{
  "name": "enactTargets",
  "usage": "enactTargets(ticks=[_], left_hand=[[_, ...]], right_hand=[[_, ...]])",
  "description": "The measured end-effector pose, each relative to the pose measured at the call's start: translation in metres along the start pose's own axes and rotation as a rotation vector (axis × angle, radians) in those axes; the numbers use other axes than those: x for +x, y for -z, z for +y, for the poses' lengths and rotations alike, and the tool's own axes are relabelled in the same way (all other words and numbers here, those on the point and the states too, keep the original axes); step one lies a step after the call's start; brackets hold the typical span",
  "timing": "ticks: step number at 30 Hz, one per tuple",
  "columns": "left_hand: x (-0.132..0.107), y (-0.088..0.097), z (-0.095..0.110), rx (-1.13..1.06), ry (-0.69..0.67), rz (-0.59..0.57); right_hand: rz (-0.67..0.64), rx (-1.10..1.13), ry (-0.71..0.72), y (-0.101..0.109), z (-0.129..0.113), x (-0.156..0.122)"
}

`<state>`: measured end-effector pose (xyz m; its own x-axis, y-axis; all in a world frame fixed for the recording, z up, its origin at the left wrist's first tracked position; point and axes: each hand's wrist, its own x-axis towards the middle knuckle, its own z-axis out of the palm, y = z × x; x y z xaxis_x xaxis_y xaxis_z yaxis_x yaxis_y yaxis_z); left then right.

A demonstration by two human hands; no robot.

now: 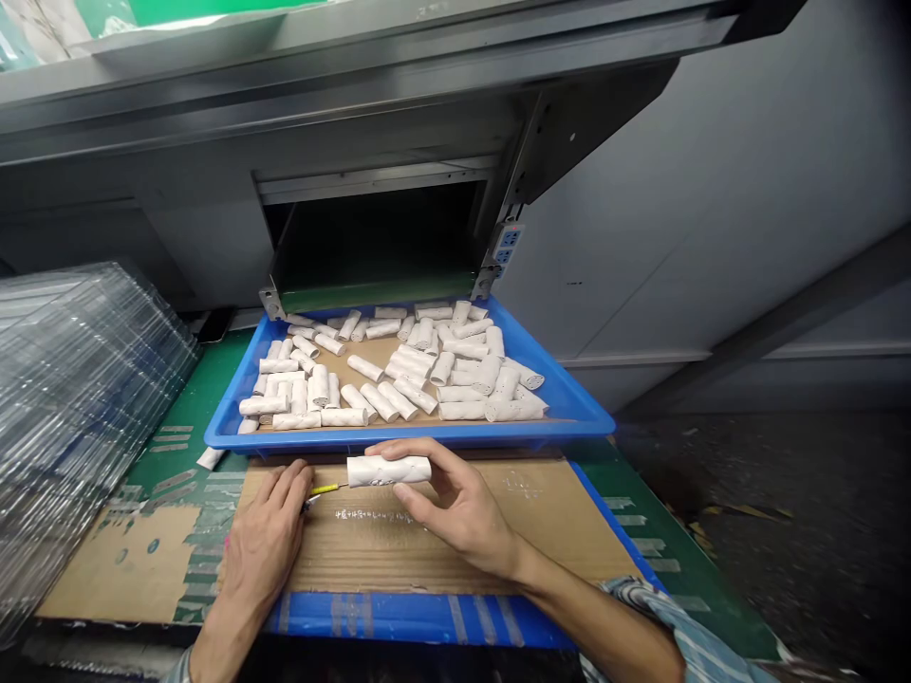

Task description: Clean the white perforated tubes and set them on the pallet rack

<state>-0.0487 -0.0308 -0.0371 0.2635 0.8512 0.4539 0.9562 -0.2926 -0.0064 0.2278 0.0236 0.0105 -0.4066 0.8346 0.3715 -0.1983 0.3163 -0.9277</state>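
Although the white wrapped cylinder (388,470) looks light, its creased, lightly dented skin suggests a soft outer layer that a hard pinch could mark, so it seems best taken gently along the barrel. It lies cupped under the right hand (455,503), whose fingers curve over the top while the thumb sits against the near side, the hand closed around it. The left hand (267,531), curled nearly shut, appears to grip a thin yellow-handled tool (325,489), whose fine tip points at the cylinder's left end; whether they touch is too small to tell. Beneath both hands lies a cardboard sheet (555,531) on a green-topped desk (206,398). Just ahead of the hands, a blue plastic tray (409,436) holds many matching cylinders (413,365) lying loose, and left of the left hand stands a stack of clear plastic trays (78,408)
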Motion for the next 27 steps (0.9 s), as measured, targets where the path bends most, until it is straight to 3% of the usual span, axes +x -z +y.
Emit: enactTargets(ticks=[5,7,11,13,19,27], left_hand=[[0.012,0.026,0.016,-0.369,0.079,0.177],[0.025,0.04,0.027,-0.581,0.138,0.143],[0.06,0.055,0.042,-0.873,0.155,-0.058],[0.073,0.051,0.045,-0.914,0.104,-0.06],[0.081,0.025,0.043,-0.92,-0.002,0.181],[0.076,0.021,0.036,-0.862,-0.053,0.242]], right_hand=[[0.026,-0.005,-0.031,0.0,-0.001,0.0],[0.034,-0.004,-0.047,-0.001,-0.001,0.0],[0.033,0.023,-0.066,-0.002,0.0,0.0],[0.049,0.051,-0.071,-0.002,0.001,0.0],[0.045,0.119,-0.06,0.0,-0.003,0.001],[-0.023,0.151,-0.066,0.0,-0.011,0.005]])
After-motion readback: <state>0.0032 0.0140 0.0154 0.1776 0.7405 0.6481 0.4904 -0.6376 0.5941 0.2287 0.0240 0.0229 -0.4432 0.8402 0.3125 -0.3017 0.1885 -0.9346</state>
